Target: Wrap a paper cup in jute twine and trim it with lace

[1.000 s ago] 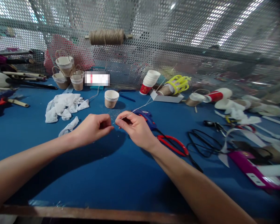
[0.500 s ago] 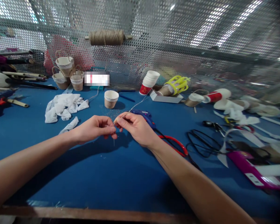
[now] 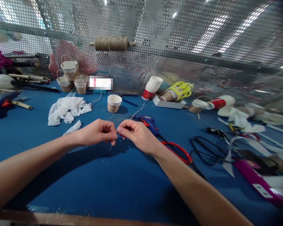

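Observation:
Over the middle of the blue table, my left hand pinches a thin piece of twine near its end, and a fine tail hangs below the fingers. Close beside it, my right hand grips the same twine between thumb and fingers. From there the strand runs up and to the right, toward a stack of paper cups. A small twine-wrapped cup with a white lining stands just beyond my hands. Behind my right hand lies a blue glue gun, partly covered by it.
Crumpled white cloth lies to the left, with several small lined baskets behind. A twine spool hangs on the perforated metal screen. Red-handled scissors, black cable and a purple power strip occupy the right.
The view has shifted slightly, so the table things appear a little lower and further right. Both hands still hold the twine; its hanging tail now slants to the left.

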Motion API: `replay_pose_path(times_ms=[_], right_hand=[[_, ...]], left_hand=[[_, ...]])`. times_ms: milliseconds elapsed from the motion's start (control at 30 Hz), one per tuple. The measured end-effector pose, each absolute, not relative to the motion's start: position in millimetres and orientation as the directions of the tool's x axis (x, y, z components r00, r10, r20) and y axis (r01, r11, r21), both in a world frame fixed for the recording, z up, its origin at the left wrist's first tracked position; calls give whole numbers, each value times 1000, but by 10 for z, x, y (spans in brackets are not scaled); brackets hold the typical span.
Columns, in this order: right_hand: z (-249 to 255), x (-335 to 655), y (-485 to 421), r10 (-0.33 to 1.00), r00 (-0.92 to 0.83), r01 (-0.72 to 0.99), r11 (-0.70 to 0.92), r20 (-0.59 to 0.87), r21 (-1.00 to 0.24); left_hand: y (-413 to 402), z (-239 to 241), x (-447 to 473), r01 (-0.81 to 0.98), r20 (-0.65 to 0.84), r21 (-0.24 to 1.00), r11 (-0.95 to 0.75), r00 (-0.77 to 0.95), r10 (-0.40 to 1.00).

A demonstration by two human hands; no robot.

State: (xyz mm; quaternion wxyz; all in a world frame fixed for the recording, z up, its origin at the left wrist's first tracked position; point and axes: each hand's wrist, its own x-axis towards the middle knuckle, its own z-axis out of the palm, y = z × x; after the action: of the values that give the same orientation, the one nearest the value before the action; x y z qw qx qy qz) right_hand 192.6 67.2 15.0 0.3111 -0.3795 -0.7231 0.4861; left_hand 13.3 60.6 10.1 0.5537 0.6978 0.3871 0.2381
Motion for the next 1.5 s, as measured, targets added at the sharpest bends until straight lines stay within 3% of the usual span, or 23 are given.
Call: replay_pose_path(times_ms=[133, 367, 533, 667, 800, 933, 1033, 1133, 1233, 1367, 1433, 1500], right_hand=[[140, 1932, 683, 835, -539, 238, 276, 109, -931], [155, 1933, 667, 824, -564, 219, 202, 45, -954], [157, 1916, 639, 875, -483, 355, 222, 25, -908], [151, 1888, 622, 895, -446, 459, 250, 23, -852], [139, 1876, 630, 899, -437, 466, 241, 15, -851], [148, 1913, 660, 873, -488, 333, 182, -4, -925], [174, 1949, 674, 862, -505, 245, 181, 34, -952], [194, 1969, 676, 873, -480, 132, 170, 87, -977], [196, 1972, 670, 870, -477, 91, 191, 126, -977], [184, 1960, 649, 873, -462, 166, 256, 154, -952], [163, 1947, 639, 885, -432, 215, 287, 172, -934], [128, 1928, 638, 899, -398, 255, 299, 182, -919]], left_hand=[[601, 120, 140, 279, -109, 957, -77, 594, 797], [621, 134, 95, 245, -184, 969, 28, 643, 743], [582, 122, 146, 369, -122, 921, -122, 572, 811], [537, 115, 185, 535, -67, 801, -268, 525, 849], [534, 114, 192, 605, -34, 733, -312, 490, 871], [564, 131, 168, 444, -86, 880, -168, 497, 864], [610, 123, 120, 180, -185, 979, 98, 574, 798], [651, 80, 80, -62, -223, 937, 345, 654, 723], [657, 36, 79, -136, -216, 899, 416, 690, 691], [611, 49, 124, -31, -193, 964, 266, 607, 771], [577, 73, 157, 145, -103, 989, 35, 499, 860], [546, 82, 194, 411, 88, 874, -259, 392, 916]])
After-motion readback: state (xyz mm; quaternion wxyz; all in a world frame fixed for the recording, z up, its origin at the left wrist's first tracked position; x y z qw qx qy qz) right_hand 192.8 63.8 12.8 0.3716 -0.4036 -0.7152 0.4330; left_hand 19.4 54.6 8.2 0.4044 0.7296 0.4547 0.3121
